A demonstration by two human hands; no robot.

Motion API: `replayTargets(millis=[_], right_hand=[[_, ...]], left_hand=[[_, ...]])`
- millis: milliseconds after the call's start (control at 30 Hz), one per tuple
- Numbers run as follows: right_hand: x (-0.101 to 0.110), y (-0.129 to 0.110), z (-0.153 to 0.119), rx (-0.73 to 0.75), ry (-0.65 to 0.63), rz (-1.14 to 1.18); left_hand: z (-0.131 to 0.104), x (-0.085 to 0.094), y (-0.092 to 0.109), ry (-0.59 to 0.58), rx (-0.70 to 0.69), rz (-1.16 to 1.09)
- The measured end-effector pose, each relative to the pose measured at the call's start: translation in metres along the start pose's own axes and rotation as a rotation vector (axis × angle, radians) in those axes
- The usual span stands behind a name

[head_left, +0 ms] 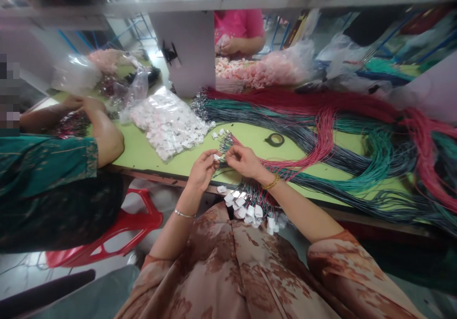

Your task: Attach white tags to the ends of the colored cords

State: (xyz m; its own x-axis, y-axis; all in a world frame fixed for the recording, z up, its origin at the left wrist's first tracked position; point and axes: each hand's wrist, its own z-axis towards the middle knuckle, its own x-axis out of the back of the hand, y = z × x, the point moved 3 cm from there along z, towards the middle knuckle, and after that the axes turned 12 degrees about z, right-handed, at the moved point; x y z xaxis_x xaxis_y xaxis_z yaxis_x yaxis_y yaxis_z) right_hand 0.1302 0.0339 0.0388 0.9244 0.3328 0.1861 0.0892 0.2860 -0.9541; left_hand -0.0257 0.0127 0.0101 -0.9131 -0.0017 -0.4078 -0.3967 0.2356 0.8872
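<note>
My left hand (203,170) pinches a small white plastic connector housing (216,157) at the table's front edge. Close beside it, my right hand (244,161) is closed with thumb and fingertips together on a thin wire end; its colour is hard to make out. Just beyond the fingers lie crimped metal wire ends (225,140) of a red and green bundle. Two or three loose white housings (218,134) sit behind them. Below my hands, wires with white housings fitted (246,207) hang over the edge near my lap.
A clear bag of white housings (171,126) lies left of my hands. Long red wires (285,101), green wires (378,154) and dark wires (296,140) stretch rightward. A black tape roll (274,140) rests on the green table (246,131). Co-workers sit at left and opposite; a shelf (143,5) runs overhead.
</note>
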Motion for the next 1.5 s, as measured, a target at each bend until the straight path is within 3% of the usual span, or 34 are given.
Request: replayTargets(millis=[300,633,800,967,1133,1267,1500], right_hand=[[0.001,-0.006,-0.003,0.037,0.03,-0.146],[-0.012,-0.002,-0.015,0.114,0.006,-0.293],[-0.015,0.0,-0.025,0.084,0.023,-0.439],[0.005,0.008,-0.008,0.022,-0.133,-0.383],[0.036,0.032,0.025,-0.159,-0.013,-0.715],[0.038,0.043,0.031,-0.16,-0.07,-0.766],[0.04,0.029,0.027,-0.114,-0.022,-0.726]], left_hand=[[-0.002,-0.004,0.002,-0.001,-0.04,0.039],[-0.008,-0.009,-0.019,0.111,-0.061,0.083],[-0.012,-0.008,-0.027,0.156,-0.1,0.167],[-0.012,-0.002,-0.029,0.118,-0.098,0.268],[-0.01,0.003,-0.02,0.119,-0.079,0.269],[-0.009,0.002,-0.016,0.117,-0.062,0.257],[-0.007,-0.003,-0.014,0.099,-0.056,0.187]])
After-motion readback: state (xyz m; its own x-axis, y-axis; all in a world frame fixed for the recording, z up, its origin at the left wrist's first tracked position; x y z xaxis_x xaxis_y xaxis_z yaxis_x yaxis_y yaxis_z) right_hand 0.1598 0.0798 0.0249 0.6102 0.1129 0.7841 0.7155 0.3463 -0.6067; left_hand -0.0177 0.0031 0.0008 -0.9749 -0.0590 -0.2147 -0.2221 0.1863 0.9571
